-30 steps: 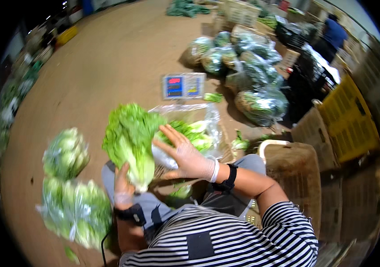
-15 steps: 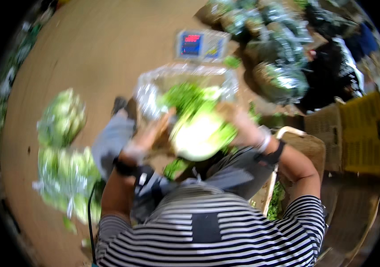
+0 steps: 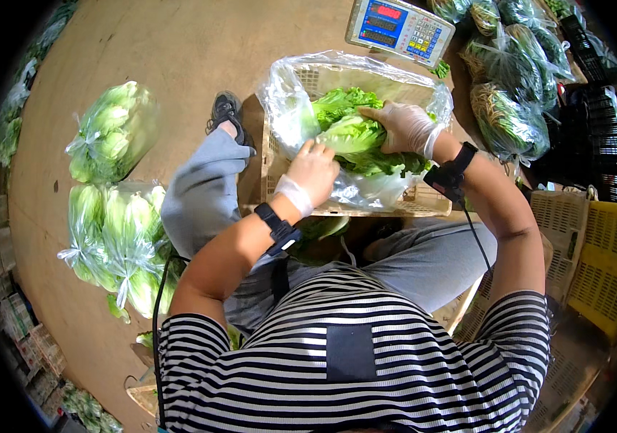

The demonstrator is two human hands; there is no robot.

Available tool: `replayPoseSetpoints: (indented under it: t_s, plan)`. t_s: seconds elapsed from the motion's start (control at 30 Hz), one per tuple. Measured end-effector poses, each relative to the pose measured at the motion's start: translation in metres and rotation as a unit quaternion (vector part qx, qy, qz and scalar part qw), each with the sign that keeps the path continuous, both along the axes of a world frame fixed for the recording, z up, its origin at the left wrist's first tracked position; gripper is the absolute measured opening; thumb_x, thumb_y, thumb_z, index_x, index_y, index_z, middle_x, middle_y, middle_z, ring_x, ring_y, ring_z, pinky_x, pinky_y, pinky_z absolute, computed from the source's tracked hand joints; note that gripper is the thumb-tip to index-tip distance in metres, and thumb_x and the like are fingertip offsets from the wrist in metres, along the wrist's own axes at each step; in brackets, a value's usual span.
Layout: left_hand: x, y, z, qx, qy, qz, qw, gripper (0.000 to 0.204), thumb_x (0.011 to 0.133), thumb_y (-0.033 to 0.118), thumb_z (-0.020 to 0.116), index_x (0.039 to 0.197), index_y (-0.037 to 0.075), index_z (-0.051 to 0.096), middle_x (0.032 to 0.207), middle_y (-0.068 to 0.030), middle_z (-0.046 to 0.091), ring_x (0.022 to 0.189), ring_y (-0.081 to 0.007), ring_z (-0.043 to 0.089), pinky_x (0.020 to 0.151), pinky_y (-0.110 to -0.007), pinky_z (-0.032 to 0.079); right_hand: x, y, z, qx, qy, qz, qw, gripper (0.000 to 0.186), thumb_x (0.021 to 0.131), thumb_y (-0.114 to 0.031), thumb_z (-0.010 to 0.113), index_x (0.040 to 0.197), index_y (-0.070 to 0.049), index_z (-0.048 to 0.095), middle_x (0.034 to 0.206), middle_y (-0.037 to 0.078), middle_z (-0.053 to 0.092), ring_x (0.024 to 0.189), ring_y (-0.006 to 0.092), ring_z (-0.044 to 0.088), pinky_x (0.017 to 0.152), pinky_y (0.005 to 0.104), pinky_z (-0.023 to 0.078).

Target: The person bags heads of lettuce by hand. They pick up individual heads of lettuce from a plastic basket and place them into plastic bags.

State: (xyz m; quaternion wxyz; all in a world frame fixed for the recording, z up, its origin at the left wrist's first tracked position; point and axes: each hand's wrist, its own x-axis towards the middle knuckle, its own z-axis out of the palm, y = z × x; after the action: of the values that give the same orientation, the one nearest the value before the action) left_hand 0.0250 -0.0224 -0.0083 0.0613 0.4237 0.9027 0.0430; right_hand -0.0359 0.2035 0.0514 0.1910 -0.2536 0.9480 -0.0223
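Note:
A head of leafy green lettuce (image 3: 352,137) lies in a clear plastic bag (image 3: 284,101) that lines a pale slatted crate (image 3: 268,173) in front of me. From the right, my right hand (image 3: 403,130), in a thin translucent glove, is closed over the lettuce with the thumb along its top. My left hand (image 3: 311,173), also gloved, has its fingers curled in at the lettuce's near left end. Whether leaf or bag film is between those fingers is hidden. More loose green leaves (image 3: 344,101) show beyond the lettuce, inside the bag.
Beyond the crate stands a digital scale (image 3: 401,32) with a red display. Bagged lettuces (image 3: 117,133) (image 3: 117,231) sit on the floor at left. Bagged greens (image 3: 510,119) are piled far right, and a yellow crate (image 3: 604,260) stands near right. My shoe (image 3: 227,110) is beside the crate.
The lettuce, held before at the crate's near side with its pale base toward me, is now down inside the bag. Both hands have moved over the crate; the view has shifted.

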Motion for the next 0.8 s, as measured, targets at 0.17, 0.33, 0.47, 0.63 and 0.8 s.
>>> replayPoseSetpoints:
  t_s: [0.17,0.33,0.47,0.63,0.8]
  plan:
    - [-0.034,0.014,-0.012,-0.304,-0.117,0.01,0.946,0.058,0.087,0.017,0.045,0.14,0.004,0.027,0.113,-0.0133,0.061,0.113,-0.027,0.053,0.107,-0.052,0.012,-0.004,-0.018,-0.01,0.161,-0.002,-0.042,0.986,0.071,0.062,-0.022,0.068,0.13,-0.018,0.046,0.095,0.02,0.058,0.088,0.0336,0.062,0.071,0.0426,0.05]
    - [-0.013,-0.009,-0.002,-0.176,-0.19,-0.057,0.964,0.019,0.077,0.014,0.053,0.077,0.007,0.071,0.086,-0.0134,0.068,0.083,-0.0275,0.066,0.071,-0.038,0.051,0.0,-0.058,-0.01,0.125,-0.027,-0.043,0.991,0.066,0.07,-0.017,0.064,0.133,-0.019,0.042,0.111,0.016,0.056,0.098,0.0313,0.06,0.074,0.0456,0.049]
    - [-0.009,-0.022,0.017,-0.019,-0.197,-0.108,0.974,0.012,0.074,0.017,0.057,0.073,0.01,0.066,0.069,-0.0119,0.063,0.068,-0.0299,0.064,0.063,-0.041,0.05,0.026,-0.075,-0.088,0.066,0.019,0.07,0.995,0.096,0.069,-0.049,0.07,0.144,-0.025,0.015,0.147,0.014,0.019,0.133,0.0366,0.022,0.097,0.0604,0.031]
    - [-0.004,-0.034,0.014,0.175,-0.241,-0.093,0.95,0.007,0.071,0.016,0.064,0.076,0.012,0.061,0.069,-0.0068,0.057,0.07,-0.0273,0.059,0.062,-0.04,0.046,0.029,-0.074,-0.132,0.068,-0.032,0.208,0.975,0.079,0.076,-0.057,0.057,0.142,-0.028,0.025,0.151,0.008,0.012,0.139,0.0316,0.009,0.106,0.0618,0.013]
    - [-0.008,-0.02,0.022,0.245,-0.217,-0.136,0.935,0.01,0.069,0.012,0.064,0.078,0.01,0.059,0.07,-0.0058,0.055,0.074,-0.0259,0.057,0.065,-0.038,0.045,0.023,-0.078,-0.174,0.08,-0.037,0.212,0.973,0.077,0.077,-0.057,0.056,0.142,-0.037,0.019,0.152,0.007,0.008,0.139,0.0302,0.008,0.105,0.0615,0.015]
